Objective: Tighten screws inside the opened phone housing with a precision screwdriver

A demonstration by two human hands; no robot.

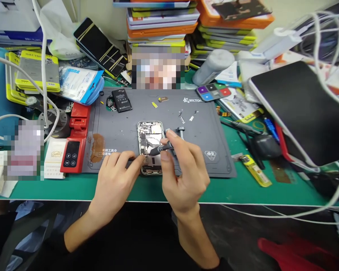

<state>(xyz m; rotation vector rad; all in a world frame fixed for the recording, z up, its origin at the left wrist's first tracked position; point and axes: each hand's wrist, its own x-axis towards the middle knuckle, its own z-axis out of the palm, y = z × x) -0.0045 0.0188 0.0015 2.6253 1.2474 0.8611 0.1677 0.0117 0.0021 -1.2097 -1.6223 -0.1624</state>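
An opened phone (150,135) with its insides showing lies on a grey repair mat (197,146). My right hand (183,169) grips a dark screwdriver (161,148) whose tip points left into the phone's middle. My left hand (115,177) rests on the mat at the phone's lower left edge, fingertips touching its side, holding nothing. A black battery (122,100) lies at the mat's far left. Small screws and metal brackets (186,116) are scattered on the mat beyond the phone.
A red device (75,145) sits left of the mat. Stacked orange and yellow trays (161,26) stand at the back, a dark tablet (302,109) to the right, a yellow tool (255,170) near the front right. White cables (42,75) cross the left side and hang off the table's front.
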